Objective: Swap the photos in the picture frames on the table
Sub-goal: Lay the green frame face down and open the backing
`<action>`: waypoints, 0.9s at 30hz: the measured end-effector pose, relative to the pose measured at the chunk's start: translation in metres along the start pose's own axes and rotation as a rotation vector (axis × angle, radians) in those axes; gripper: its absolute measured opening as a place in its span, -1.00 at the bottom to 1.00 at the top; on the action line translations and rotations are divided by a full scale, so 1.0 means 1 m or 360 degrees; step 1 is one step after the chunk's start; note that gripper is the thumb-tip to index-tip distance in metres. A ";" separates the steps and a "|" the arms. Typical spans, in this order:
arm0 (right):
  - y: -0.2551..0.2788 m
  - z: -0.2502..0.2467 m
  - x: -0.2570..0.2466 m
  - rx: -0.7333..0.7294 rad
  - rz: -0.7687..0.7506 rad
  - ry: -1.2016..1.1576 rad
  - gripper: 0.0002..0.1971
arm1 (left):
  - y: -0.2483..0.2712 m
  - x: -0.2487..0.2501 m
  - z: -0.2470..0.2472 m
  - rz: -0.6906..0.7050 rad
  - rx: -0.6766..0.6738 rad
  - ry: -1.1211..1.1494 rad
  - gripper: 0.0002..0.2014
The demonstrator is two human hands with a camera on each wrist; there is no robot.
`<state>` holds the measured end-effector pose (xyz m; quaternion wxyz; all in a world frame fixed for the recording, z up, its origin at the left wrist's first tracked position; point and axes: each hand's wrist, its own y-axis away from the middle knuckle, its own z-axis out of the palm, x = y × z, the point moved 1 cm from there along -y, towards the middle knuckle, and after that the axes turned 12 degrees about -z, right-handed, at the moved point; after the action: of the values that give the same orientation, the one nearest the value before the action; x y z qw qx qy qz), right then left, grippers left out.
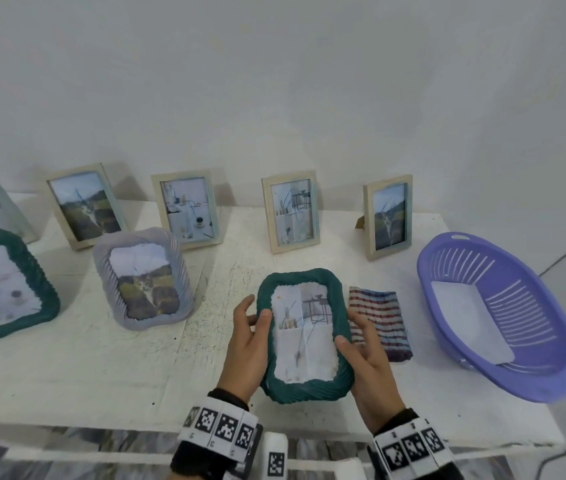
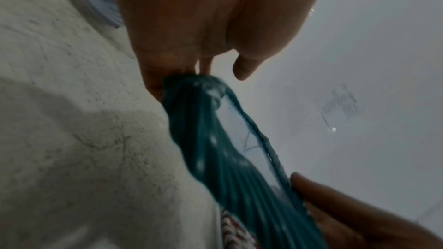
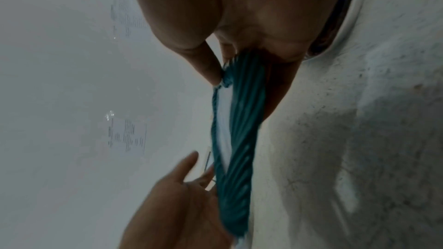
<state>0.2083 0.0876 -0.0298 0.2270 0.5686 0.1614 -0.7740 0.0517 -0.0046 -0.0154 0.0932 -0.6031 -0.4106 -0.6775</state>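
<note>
Left hand (image 1: 247, 344) and right hand (image 1: 366, 362) grip teal frame (image 1: 304, 393) (fingers curled round edges) above table (image 1: 101, 368)

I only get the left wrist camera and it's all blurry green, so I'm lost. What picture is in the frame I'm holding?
Observer: The green frame shows a small dark table and what looks like a rabbit.
Operator: Is there a box for stuff?
Observer: A purple basket sits at the table's right end, with a white sheet inside.
Operator: Any frame like mine?
Observer: Yes, a second green frame stands at the far left.
</note>
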 end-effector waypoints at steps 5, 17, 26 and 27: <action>0.003 0.007 -0.005 -0.0281 -0.0232 0.0295 -0.58 | 0.005 -0.004 0.007 -0.0086 -0.0304 -0.0067 0.07; -0.003 0.034 -0.001 0.0106 0.0311 -0.0229 -0.65 | 0.007 -0.015 0.020 -0.0055 -0.0578 0.0299 0.00; -0.015 0.006 -0.001 0.0153 0.0122 0.0548 -0.80 | -0.001 -0.011 -0.011 0.0193 -0.0260 0.0359 -0.47; -0.015 0.001 0.001 0.0148 0.0055 0.0684 -0.81 | -0.004 -0.011 -0.017 0.0223 -0.0147 0.0366 -0.64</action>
<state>0.1987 0.0996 -0.0306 0.1741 0.7329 0.1605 -0.6377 0.0398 -0.0175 -0.0255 0.1587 -0.5523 -0.3224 -0.7522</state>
